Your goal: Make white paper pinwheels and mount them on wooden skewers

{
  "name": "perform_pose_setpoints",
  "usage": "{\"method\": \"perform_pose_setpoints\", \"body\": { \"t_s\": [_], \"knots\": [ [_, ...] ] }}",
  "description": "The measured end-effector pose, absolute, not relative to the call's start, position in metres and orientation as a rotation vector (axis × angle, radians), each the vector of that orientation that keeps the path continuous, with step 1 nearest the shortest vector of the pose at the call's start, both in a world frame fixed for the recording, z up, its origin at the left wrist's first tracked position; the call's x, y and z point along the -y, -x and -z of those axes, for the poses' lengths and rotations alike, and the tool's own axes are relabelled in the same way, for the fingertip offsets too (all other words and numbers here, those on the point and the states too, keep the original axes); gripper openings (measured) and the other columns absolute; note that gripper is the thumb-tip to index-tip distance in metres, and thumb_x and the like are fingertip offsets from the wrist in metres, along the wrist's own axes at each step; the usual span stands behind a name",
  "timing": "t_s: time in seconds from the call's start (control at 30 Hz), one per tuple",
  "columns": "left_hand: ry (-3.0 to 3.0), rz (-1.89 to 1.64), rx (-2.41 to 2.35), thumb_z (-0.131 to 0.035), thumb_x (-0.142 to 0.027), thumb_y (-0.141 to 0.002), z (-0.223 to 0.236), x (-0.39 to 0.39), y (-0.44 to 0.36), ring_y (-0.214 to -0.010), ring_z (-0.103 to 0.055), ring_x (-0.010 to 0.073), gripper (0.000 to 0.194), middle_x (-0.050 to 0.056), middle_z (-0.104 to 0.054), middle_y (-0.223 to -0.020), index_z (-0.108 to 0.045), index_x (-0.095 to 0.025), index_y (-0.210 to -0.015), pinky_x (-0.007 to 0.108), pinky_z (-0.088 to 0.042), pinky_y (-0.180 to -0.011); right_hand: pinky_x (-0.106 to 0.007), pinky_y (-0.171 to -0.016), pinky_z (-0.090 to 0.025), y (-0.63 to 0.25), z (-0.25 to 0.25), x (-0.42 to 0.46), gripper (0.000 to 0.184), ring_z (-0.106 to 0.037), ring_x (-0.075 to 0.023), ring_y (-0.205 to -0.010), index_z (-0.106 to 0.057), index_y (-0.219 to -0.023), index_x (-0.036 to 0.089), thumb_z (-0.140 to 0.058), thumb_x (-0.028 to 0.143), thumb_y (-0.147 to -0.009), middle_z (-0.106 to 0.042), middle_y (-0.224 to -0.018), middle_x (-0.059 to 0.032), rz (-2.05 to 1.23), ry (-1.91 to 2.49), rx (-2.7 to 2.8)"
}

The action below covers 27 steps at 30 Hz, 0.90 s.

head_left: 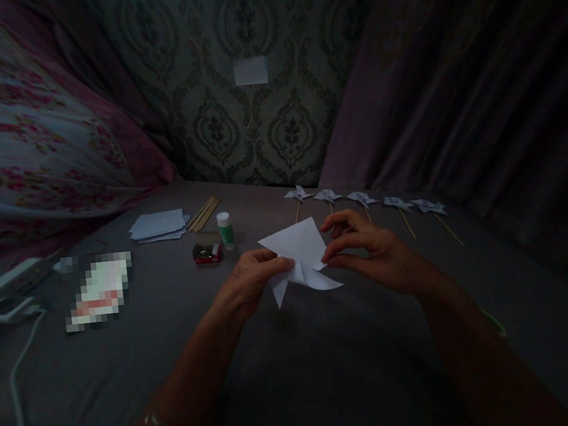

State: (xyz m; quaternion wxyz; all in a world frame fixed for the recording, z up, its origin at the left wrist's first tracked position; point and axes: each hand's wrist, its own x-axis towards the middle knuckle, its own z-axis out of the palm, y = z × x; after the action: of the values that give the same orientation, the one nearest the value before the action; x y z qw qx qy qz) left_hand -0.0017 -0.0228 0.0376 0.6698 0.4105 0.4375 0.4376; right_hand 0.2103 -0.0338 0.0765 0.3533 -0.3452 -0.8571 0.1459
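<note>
The left hand (255, 279) pinches the white folded paper (294, 242) between thumb and fingers, above the grey cloth (299, 372). The right hand (368, 248) has its fingers slightly parted, fingertips at the paper's right edge; whether they grip, I cannot tell. The glue stick (225, 232), with a green label, shows no readable writing.

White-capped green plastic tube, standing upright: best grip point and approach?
Probably a thumb-and-fingers grip around the green body of the tube, below the white cap, which might pull off. Come from above and the right: it's upright and cylindrical, and the small red open box crowds its left side.
</note>
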Motion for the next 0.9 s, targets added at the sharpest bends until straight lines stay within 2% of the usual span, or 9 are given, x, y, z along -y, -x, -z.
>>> {"method": "perform_pose_setpoints", "body": {
  "t_s": [0.27,0.5,0.9],
  "knots": [
    [-0.979,-1.045,-1.049,-0.075,-0.025,-0.053,-0.039,0.027,-0.002,-0.053,-0.058,0.0154,0.020,0.007,-0.066,-0.062,-0.068,-0.011,-0.065,0.027,-0.043,-0.055,-0.044,-0.095,-0.043,-0.201,-0.075,0.037,0.008,-0.050,-0.0216,-0.108,-0.070,-0.078,0.025,-0.064,0.031,-0.080,-0.053,-0.115,-0.0048,-0.254,0.976,2.162],
    [-1.023,-1.071,-1.090,-0.073,-0.025,-0.055,-0.042,0.031,-0.007,-0.051,-0.056,0.0140,0.016,0.006,-0.064,-0.060,-0.068,-0.011,-0.062,0.025,-0.040,-0.052,-0.048,-0.093,-0.041,-0.194,-0.074,0.042,0.006,-0.048,-0.0249,-0.109,-0.071,-0.076,0.026,-0.065,0.027,-0.078,-0.054,-0.115,-0.0052,-0.081,1.036,2.165],
    [-1.025,-1.082,-1.030,-0.073,-0.023,-0.055,-0.041,0.035,-0.010,-0.052,-0.056,0.0126,0.013,0.004,-0.065,-0.061,-0.069,-0.013,-0.061,0.023,-0.040,-0.051,-0.052,-0.090,-0.038,-0.185,-0.074,0.051,0.009,-0.043,-0.0304,-0.113,-0.070,-0.080,0.025,-0.061,0.028,-0.079,-0.045,-0.120,-0.0086,0.117,1.141,2.200]
  ]
}}
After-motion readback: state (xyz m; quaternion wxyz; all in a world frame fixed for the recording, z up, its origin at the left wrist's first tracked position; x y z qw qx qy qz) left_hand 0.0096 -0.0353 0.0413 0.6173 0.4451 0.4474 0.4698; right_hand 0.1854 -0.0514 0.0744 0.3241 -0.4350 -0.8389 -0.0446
